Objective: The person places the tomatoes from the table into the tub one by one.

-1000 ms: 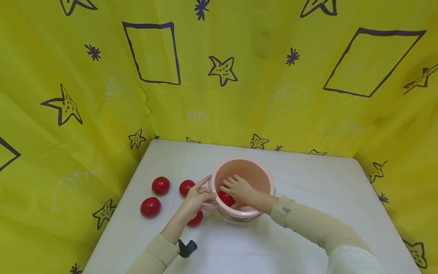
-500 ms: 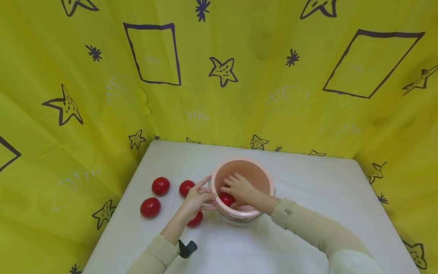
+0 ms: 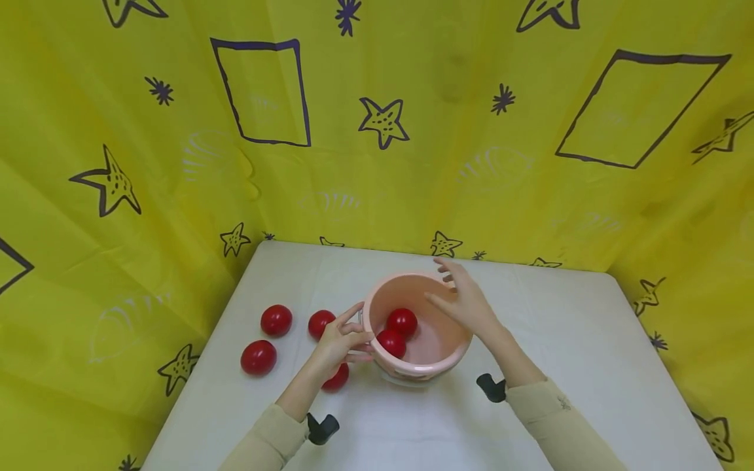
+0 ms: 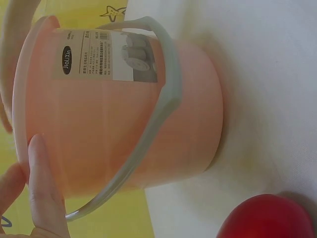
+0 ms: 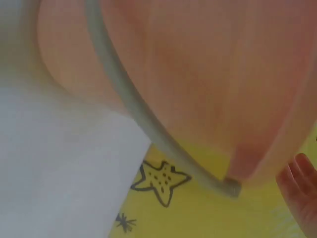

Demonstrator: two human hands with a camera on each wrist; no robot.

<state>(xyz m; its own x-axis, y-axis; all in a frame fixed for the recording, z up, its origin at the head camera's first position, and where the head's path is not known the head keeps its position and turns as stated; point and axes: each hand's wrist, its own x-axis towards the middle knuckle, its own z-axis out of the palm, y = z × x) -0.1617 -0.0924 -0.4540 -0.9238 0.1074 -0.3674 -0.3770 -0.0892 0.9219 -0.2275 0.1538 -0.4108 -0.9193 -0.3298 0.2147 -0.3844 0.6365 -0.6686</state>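
A pink bucket (image 3: 448, 360) stands on the table; its pale grey handle (image 4: 148, 130) hangs down. My left hand (image 3: 337, 343) touches the left side of its rim, fingers mostly straight, one along the outer wall (image 4: 106, 119) in the left wrist view. Two glossy red balls, a farther one (image 3: 402, 322) and a nearer one (image 3: 391, 344), lie inside at the left. Above the right rim my right hand (image 3: 471, 304) is raised with spread, slightly bent fingers and nothing in them. In the right wrist view only some fingertips (image 5: 299, 181) show.
More red balls lie left of the bucket: a back-left one (image 3: 277, 320), a front-left one (image 3: 258, 358), one behind my left hand (image 3: 320, 323) and a partly hidden one (image 3: 337, 378). The white table (image 3: 554, 340) is bordered by a yellow patterned curtain (image 3: 436, 190).
My right hand has let go of a red ball inside the bucket and come up and to the right, over the rim. Two balls now show inside. The left hand stays put.
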